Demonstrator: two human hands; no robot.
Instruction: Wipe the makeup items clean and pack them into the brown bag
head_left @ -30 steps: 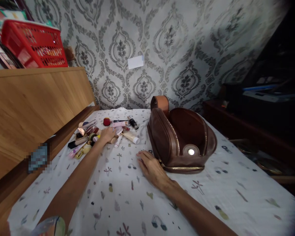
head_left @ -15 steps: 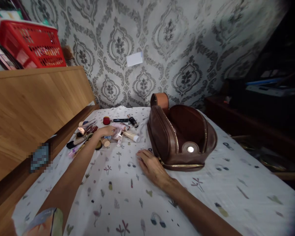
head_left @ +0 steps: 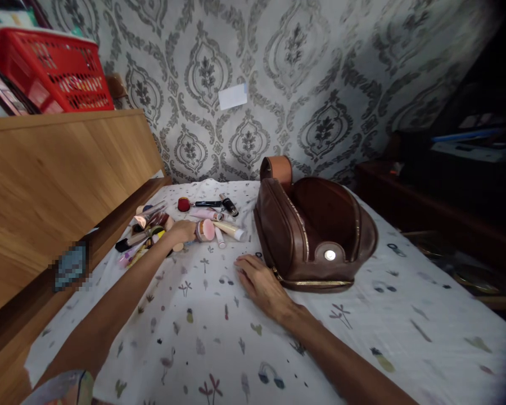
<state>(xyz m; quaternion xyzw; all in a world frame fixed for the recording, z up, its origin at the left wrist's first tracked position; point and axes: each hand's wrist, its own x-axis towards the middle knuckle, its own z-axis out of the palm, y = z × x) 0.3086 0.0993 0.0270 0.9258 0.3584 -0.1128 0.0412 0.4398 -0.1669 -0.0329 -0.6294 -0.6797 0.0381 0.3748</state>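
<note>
My left hand (head_left: 183, 231) is closed on a round pink cosmetic container (head_left: 205, 230) at the pile of makeup items. A cream tube (head_left: 229, 230) and a small pale tube (head_left: 220, 238) lie just right of it. Behind them are a pink tube (head_left: 206, 214), a black brush handle (head_left: 208, 203) and a red round item (head_left: 184, 204). My right hand (head_left: 258, 281) rests flat on the patterned sheet, its fingers apart and holding nothing. Close beside it stands a brown bag (head_left: 287, 242) with its top unzipped and gaping.
A wooden headboard (head_left: 67, 163) runs along the left, with a red basket (head_left: 59, 70) on top. Patterned wallpaper with a white paper (head_left: 233, 97) rises behind the bed. Dark furniture (head_left: 388, 202) stands at the right.
My left hand has shifted slightly right and now grips the round pink container, which has come away from the clutter. The small pale tube lies farther right. My right hand has stayed in place.
</note>
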